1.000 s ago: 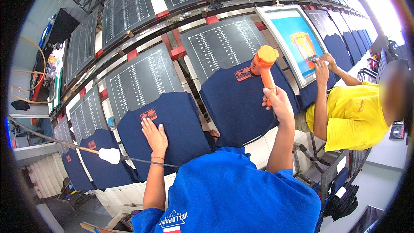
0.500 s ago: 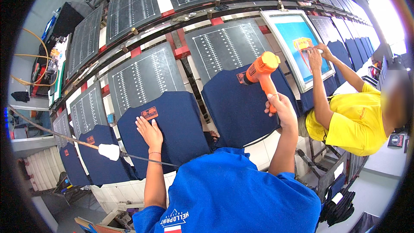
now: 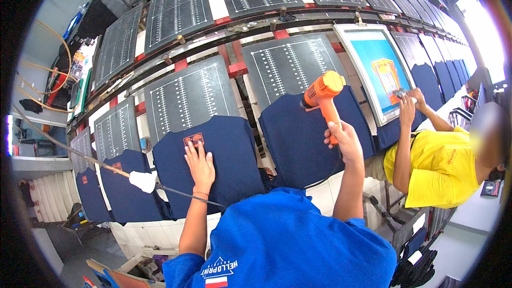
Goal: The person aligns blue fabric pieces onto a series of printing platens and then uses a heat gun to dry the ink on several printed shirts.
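An orange heat gun (image 3: 326,96) is gripped by its handle in my right hand (image 3: 345,140). Its nozzle hangs low over the upper part of a navy shirt (image 3: 298,149) stretched on a dark board, mostly covering an orange print there. My left hand (image 3: 200,169) lies flat with fingers spread on another navy shirt (image 3: 234,154) to the left. Its fingertips touch the lower edge of a small orange print (image 3: 193,139) near that shirt's top. The shirt boards (image 3: 186,95) carry white ruled scales.
A co-worker in a yellow shirt (image 3: 437,165) works at the right with a squeegee on a framed blue screen (image 3: 373,53). A cord with a white plug-like piece (image 3: 142,182) crosses on the left. More boards stand behind a metal rail (image 3: 213,36).
My left fingertips have come onto the print's lower edge. The heat gun now hides more of the right shirt's print. The co-worker's hands have moved down the screen toward its near edge.
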### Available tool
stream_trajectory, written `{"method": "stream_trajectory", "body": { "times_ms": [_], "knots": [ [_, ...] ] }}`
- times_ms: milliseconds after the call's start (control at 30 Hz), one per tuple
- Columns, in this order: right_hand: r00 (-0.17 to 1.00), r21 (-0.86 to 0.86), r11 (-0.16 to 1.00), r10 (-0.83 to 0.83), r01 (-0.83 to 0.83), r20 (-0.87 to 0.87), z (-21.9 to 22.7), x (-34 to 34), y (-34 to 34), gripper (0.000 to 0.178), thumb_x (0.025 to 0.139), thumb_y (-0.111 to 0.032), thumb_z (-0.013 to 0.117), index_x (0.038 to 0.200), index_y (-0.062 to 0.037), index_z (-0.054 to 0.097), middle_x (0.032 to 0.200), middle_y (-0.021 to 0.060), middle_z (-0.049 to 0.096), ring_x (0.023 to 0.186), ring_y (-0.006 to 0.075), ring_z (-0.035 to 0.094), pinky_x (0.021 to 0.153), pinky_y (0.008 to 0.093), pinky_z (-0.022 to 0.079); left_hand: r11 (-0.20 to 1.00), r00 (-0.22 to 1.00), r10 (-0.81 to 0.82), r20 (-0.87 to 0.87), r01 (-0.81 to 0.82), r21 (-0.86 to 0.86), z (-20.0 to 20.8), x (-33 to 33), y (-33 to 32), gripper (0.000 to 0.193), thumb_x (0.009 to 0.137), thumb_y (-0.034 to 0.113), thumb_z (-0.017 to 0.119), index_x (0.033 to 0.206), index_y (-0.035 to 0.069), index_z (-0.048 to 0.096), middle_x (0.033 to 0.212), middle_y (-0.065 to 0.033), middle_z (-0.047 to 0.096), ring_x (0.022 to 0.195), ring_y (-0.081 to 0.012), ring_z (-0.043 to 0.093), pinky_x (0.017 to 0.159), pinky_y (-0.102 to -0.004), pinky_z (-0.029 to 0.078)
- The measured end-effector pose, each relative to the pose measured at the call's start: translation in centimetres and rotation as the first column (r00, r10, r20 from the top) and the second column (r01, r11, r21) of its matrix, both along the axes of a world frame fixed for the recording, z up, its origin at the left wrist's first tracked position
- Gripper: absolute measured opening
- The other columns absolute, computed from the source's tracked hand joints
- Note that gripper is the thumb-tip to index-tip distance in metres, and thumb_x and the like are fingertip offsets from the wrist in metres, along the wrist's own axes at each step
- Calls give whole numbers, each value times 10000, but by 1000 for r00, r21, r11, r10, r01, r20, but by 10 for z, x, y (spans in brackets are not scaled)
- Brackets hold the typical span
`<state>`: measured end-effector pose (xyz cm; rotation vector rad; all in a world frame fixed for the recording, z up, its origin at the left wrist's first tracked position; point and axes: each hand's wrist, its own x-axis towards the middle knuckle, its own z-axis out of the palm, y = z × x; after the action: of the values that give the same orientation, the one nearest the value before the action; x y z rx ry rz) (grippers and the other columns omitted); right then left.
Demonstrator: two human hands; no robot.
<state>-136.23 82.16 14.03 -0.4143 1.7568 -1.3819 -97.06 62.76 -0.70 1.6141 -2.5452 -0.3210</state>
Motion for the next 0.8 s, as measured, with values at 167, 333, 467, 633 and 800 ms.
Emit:
{"method": "stream_trajectory", "body": {
  "times_ms": [167, 333, 467, 633, 800],
  "knots": [
    [960, -253, 942, -161, 218, 229, -8, 9, -11, 454, 1027, -366, 509, 1285, 7, 515, 862, 85, 646, 675, 116, 624, 561, 223, 486, 982, 790, 176, -587, -96, 164, 1, 50, 58, 468, 1055, 363, 397, 1183, -36, 606, 1146, -243, 650, 1062, -376, 629, 948, -458, 490],
    [802, -465, 841, 65, 277, 594, -21, 34, 21, 752, 881, -340, 676, 1478, -32, 338, 787, 22, 549, 669, 146, 589, 656, 317, 513, 657, 261, 684, -681, 184, 731, 25, 72, 140, 718, 1032, 614, 219, 1046, 11, 608, 956, -147, 692, 863, -233, 655, 827, -364, 505],
    [813, -516, 846, 201, 138, 547, -4, 58, 27, 806, 862, -355, 687, 1493, -29, 306, 712, -10, 480, 608, 126, 553, 613, 305, 482, 538, 660, 427, -618, 364, 760, 71, 39, 155, 411, 1077, 347, 397, 1032, 3, 618, 1043, -143, 683, 1037, -228, 632, 945, -365, 481],
    [768, -768, 641, 493, -2, 409, 94, 65, -7, 913, 941, -671, 468, 1506, 7, 234, 633, -33, 434, 462, 108, 443, 441, 281, 368, 362, 542, 164, -824, 745, 561, 184, -35, 104, 334, 1060, 308, 453, 983, 5, 568, 1072, -195, 699, 1024, -244, 642, 941, -378, 480],
    [648, -958, 228, 759, -176, 62, 231, 56, -68, 830, 1031, -499, 411, 1530, 56, 48, 696, 0, 569, 526, 127, 593, 519, 303, 429, 599, 125, -254, -959, 798, -55, 326, -78, 32, 336, 1059, 302, 418, 909, 44, 572, 1023, -155, 704, 877, -227, 611, 806, -369, 494]
  ]
}}
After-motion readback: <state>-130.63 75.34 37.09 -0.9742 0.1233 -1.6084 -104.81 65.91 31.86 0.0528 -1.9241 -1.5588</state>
